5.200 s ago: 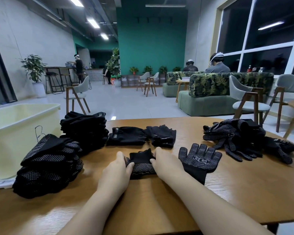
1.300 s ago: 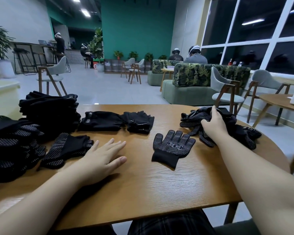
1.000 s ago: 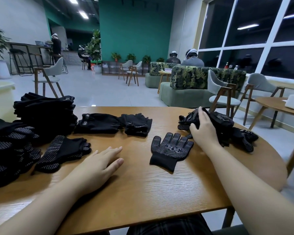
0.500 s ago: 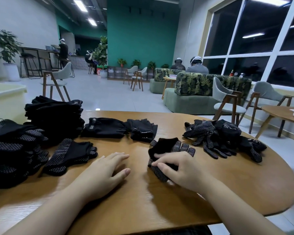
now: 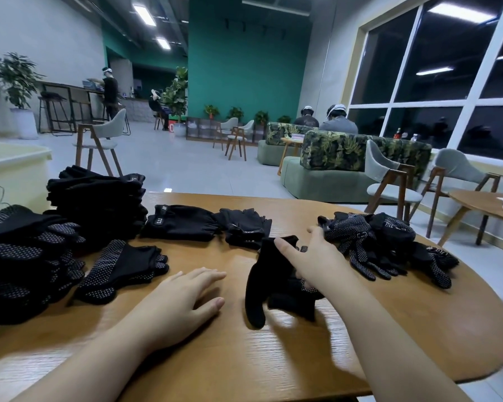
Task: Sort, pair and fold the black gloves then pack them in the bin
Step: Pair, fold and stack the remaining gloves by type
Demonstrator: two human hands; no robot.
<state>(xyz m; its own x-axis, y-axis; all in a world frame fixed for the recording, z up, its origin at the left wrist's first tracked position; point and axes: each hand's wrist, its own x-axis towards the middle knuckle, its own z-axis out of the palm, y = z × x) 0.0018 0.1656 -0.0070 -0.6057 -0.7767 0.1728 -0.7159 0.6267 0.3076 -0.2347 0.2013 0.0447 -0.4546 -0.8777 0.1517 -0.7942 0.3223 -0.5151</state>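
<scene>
The person's right hand (image 5: 311, 262) is lying over a black glove (image 5: 269, 281) in the middle of the wooden table (image 5: 273, 358), fingers spread and fairly straight, pressing and turning the cloth rather than closing round it; whether the thumb is catching an edge underneath, I cannot tell. The glove's dotted palm is peeping out just under the wrist, and one limp finger is trailing toward the person. The left hand (image 5: 180, 297) is resting flat on the bare wood just to the left of that glove, fingers apart, holding nothing.

Judging the progress: a good share seems to be sorted already. Further left of the resting hand, a folded dotted pair (image 5: 119, 271) is lying by itself, and beyond it a heap of folded dotted gloves (image 5: 21, 256) is sitting at the table's edge. Behind that, a tall stack of plain black gloves (image 5: 99, 204) is standing. Straight beyond the working hand, two plain gloves with small labels (image 5: 204, 224) are lying end to end, apparently not yet folded. Just to the right of the spread fingers, a loose tangle of dotted gloves (image 5: 384, 245) is waiting, so sorting is not finished.

The pale bin (image 5: 12, 169) is standing far left, behind the heaps; its inside is hidden. Packing, I reckon, has hardly begun, since the folded piles are all lying on the table.
</scene>
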